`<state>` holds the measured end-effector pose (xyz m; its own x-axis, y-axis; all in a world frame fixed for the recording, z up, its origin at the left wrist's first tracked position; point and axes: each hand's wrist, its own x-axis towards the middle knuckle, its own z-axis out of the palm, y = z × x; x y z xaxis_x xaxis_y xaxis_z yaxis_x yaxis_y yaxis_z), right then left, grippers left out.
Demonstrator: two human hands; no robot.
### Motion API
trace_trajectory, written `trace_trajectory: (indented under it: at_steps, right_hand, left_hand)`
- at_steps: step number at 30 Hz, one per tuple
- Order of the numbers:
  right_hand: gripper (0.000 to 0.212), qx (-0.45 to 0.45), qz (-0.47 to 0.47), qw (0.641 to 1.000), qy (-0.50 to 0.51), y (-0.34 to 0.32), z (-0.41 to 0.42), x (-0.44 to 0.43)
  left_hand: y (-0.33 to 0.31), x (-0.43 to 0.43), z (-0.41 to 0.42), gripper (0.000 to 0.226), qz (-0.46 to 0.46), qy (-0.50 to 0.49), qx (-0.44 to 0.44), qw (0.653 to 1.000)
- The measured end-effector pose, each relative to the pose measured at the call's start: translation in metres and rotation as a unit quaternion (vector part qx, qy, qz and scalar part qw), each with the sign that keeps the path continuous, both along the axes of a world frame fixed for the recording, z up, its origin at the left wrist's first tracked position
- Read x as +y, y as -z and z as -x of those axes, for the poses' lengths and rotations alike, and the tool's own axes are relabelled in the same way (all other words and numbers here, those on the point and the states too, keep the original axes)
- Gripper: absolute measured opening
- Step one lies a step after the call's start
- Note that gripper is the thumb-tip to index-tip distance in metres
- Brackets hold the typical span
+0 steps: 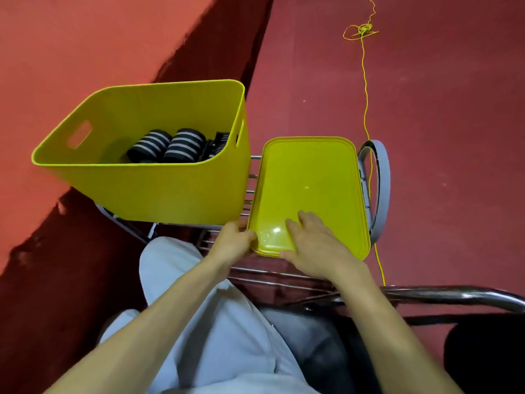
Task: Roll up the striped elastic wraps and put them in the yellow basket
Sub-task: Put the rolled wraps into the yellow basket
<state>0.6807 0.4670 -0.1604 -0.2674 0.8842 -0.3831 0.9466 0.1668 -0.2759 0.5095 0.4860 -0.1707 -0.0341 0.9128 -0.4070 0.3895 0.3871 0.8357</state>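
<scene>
Basket (159,191): stands on a metal rack (264,271), left side, open top. At least three rolled wraps (184,145) lie on its floor, side by side, towards the right wall; the rightmost is partly hidden by the rim.

Tray (312,177): yellow, lies just beside the basket on the right, on the same rack, nothing on it.

Left hand (231,241): fingers curled on the tray's near left corner, gripping its edge.

Right hand (315,245): lies flat on the tray's near end, fingers straight and spread, thumb along the near rim.

Cord (365,103): yellow, runs down the red floor past the tray's right side
</scene>
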Motion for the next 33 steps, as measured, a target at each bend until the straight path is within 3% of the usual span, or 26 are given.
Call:
trace_trajectory:
  at_steps: [5,10,13,15,17,20,25,28,33]
  right_hand:
    - [0.092,-0.005,0.015,1.0,-0.016,0.003,0.006,-0.018]
    - [0.088,0.005,-0.09,0.995,0.039,-0.001,0.011,-0.03]
    - [0.092,0.077,-0.133,0.985,0.083,-0.015,0.013,-0.033]
    - [0.088,0.163,-0.17,0.965,0.116,-0.026,0.013,-0.031]
    - [0.082,0.27,-0.235,0.92,0.162,-0.035,0.014,-0.026]
    - [0.07,0.4,-0.342,0.823,0.212,-0.049,0.018,-0.014]
    - [0.042,0.466,-0.465,0.71,0.249,-0.089,0.033,0.013]
    - [0.038,0.53,-0.484,0.634,0.288,-0.117,0.047,0.031]
    - [0.029,0.645,-0.43,0.541,0.326,-0.144,0.065,0.059]
  left_hand:
    - [-0.009,-0.008,-0.002,0.03,0.028,-0.039,-0.105,0.993]
    - [-0.037,-0.006,-0.01,0.017,-0.032,-0.031,-0.156,0.987]
    - [-0.063,-0.004,-0.018,0.011,-0.079,-0.017,-0.193,0.978]
    - [-0.084,-0.002,-0.025,0.02,-0.11,0.012,-0.227,0.968]
    - [-0.107,0.002,-0.033,0.027,-0.142,0.042,-0.26,0.954]
    - [-0.14,0.007,-0.039,0.024,-0.204,0.073,-0.248,0.944]
    - [-0.172,0.017,-0.025,0.023,-0.294,0.074,-0.168,0.938]
    - [-0.183,0.025,-0.007,0.023,-0.329,0.043,-0.111,0.937]
    - [-0.187,0.042,0.028,0.022,-0.321,-0.062,-0.052,0.944]
